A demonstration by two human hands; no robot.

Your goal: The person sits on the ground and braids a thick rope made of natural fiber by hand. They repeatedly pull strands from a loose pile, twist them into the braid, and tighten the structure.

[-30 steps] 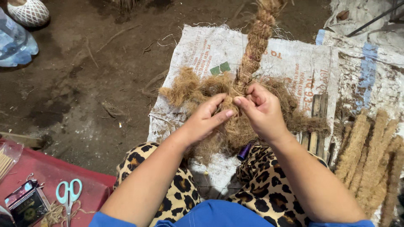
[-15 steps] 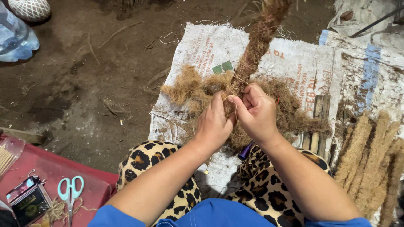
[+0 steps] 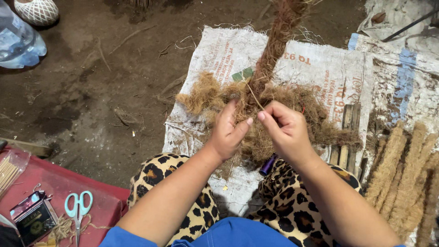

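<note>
Hands together over the lap: left hand (image 3: 227, 132) and right hand (image 3: 284, 130) both pinched on loose coconut fibre (image 3: 256, 110), at the foot of a twisted fibre rope (image 3: 276, 43). All above a printed woven sack (image 3: 315, 68); scissors (image 3: 77, 208) well apart, lower left.

A rough, earth-floored craft workshop, judging by the bare dirt ground (image 3: 82, 91) at nine o'clock, woven plastic sacks (image 3: 320, 68) spread as a work mat at twelve, finished coir ropes (image 3: 402, 174) stacked at four, and scissors (image 3: 77, 206) at seven.
</note>
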